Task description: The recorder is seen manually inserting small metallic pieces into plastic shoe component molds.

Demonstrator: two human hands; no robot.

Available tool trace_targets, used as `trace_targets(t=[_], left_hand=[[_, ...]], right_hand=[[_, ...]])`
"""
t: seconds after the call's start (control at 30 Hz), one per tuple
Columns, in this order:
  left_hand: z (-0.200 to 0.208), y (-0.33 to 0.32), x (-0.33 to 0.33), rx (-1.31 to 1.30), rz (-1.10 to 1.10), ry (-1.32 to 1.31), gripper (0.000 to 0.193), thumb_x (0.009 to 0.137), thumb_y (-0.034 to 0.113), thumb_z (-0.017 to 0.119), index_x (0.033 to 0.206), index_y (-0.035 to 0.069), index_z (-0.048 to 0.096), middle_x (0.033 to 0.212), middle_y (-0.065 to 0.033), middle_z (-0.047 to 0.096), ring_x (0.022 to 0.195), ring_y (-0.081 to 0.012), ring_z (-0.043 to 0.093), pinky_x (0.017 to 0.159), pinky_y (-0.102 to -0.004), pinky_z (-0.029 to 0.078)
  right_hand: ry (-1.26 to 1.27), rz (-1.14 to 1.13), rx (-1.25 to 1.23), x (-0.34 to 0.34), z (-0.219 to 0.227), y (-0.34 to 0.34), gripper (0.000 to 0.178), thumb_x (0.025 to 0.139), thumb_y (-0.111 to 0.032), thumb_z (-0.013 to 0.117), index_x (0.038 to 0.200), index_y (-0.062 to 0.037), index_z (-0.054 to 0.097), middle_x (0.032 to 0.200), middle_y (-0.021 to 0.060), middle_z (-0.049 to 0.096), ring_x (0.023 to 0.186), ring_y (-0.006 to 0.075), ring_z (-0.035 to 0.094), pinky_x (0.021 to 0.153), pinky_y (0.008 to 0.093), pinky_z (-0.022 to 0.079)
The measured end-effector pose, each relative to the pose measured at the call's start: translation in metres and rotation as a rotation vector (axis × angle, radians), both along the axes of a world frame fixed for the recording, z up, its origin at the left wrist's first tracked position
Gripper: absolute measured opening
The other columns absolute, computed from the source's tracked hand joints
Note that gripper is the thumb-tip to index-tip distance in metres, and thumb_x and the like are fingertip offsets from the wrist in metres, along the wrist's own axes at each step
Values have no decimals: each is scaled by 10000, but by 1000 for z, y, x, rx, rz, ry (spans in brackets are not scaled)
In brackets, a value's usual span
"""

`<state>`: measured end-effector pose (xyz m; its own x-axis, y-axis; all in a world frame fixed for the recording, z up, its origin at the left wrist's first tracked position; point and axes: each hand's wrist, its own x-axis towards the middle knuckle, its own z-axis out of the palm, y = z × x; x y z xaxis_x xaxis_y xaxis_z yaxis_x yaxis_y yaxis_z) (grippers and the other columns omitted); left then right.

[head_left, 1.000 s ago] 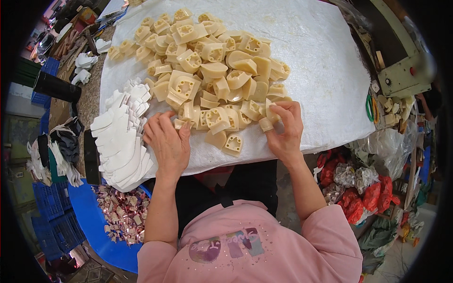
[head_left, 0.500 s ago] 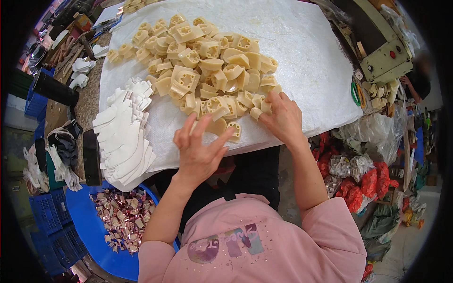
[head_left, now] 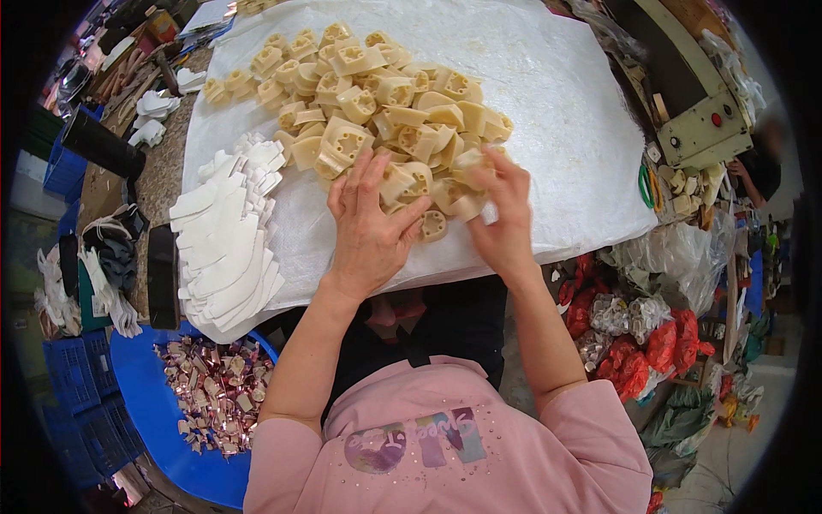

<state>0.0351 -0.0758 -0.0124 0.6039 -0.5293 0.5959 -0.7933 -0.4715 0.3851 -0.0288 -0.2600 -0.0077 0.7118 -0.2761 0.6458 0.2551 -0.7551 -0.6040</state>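
Left hand (head_left: 370, 224) lies flat, fingers spread, on the near edge of the cream parts (head_left: 377, 103) piled at upper centre. Right hand (head_left: 501, 214) pinches one part. White pieces (head_left: 227, 244) are stacked at left; most of the pile looks unsorted.

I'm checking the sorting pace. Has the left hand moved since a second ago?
Yes. The left hand shifted right, away from the white stack, toward the right hand, along the pile's near edge.
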Motion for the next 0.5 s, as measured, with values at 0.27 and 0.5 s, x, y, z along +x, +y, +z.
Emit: trace_targets(t=[0.27, 0.5], left_hand=[[-8, 16, -6, -108, 15, -104, 224, 687, 91, 687, 903, 138, 656, 1157, -103, 543, 1197, -275, 502, 978, -438, 275], [-6, 30, -22, -274, -16, -88, 312, 677, 47, 666, 979, 123, 659, 1111, -108, 561, 1098, -278, 554, 885, -417, 363]], right_hand=[[58, 80, -214, 2, -12, 0, 453, 738, 12, 632, 1177, -72, 563, 1357, 162, 457, 1249, 351, 410, 1052, 443, 304], [152, 337, 353, -35, 59, 35, 375, 947, -288, 500, 1193, -7, 532, 1181, 198, 579, 1113, 278, 547, 1000, 382, 365]])
